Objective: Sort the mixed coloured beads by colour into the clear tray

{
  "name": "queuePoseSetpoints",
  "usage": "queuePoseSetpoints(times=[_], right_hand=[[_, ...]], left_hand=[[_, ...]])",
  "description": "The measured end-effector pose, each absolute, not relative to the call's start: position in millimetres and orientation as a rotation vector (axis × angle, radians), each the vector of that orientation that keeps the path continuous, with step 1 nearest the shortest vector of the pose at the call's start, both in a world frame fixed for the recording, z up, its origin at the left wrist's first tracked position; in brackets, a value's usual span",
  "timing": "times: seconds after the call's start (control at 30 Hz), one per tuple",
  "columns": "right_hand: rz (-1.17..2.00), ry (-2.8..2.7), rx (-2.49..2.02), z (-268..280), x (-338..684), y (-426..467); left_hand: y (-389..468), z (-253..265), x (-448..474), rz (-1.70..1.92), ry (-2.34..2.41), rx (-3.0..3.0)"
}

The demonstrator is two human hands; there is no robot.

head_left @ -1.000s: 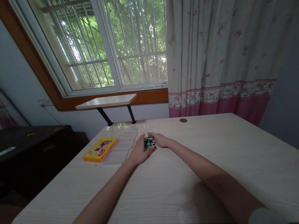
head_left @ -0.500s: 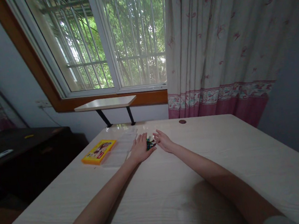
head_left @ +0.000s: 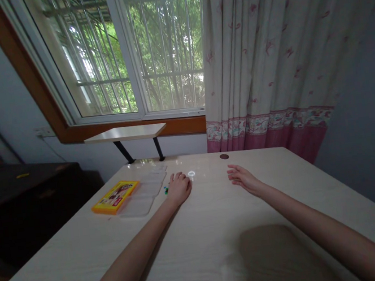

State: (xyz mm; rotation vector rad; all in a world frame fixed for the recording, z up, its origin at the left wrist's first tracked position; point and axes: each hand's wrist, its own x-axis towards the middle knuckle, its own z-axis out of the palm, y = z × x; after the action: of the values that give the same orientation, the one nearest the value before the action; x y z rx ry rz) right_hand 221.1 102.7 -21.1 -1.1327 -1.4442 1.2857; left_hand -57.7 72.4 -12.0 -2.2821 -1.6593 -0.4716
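My left hand (head_left: 179, 189) rests palm down on the table, its fingers lightly bent and a little apart. Beside it, on the left, a few small green and blue pieces (head_left: 166, 190) show; whatever lies under the palm is hidden. Off to the right, my right hand (head_left: 244, 181) hovers over the tabletop with fingers stretched and nothing in it. Left of the small pieces lie clear plastic sheets or trays (head_left: 138, 203), next to a flat yellow box (head_left: 116, 197) with a printed picture on top.
The pale wood-grain table (head_left: 199, 243) has a small raised shelf (head_left: 125, 132) at its far left and a round brown disc (head_left: 224, 156) near the back edge. A dark side table (head_left: 27, 190) stands at left. A patterned curtain (head_left: 253, 61) hangs behind.
My right hand has moved right, away from my left hand. The small pieces that showed between the hands are out of sight there; some now show left of my left hand. The view shifted slightly.
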Motion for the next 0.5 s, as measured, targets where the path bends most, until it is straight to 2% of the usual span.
queuePoseSetpoints(times=[0.17,0.5], right_hand=[[1.159,-1.533,-1.132,-15,249,99],[0.954,-1.675,-1.18,-30,239,91]], left_hand=[[75,-5,-46,-0.422,-1.724,-2.228],[49,1,37,-0.643,-1.875,-2.243]])
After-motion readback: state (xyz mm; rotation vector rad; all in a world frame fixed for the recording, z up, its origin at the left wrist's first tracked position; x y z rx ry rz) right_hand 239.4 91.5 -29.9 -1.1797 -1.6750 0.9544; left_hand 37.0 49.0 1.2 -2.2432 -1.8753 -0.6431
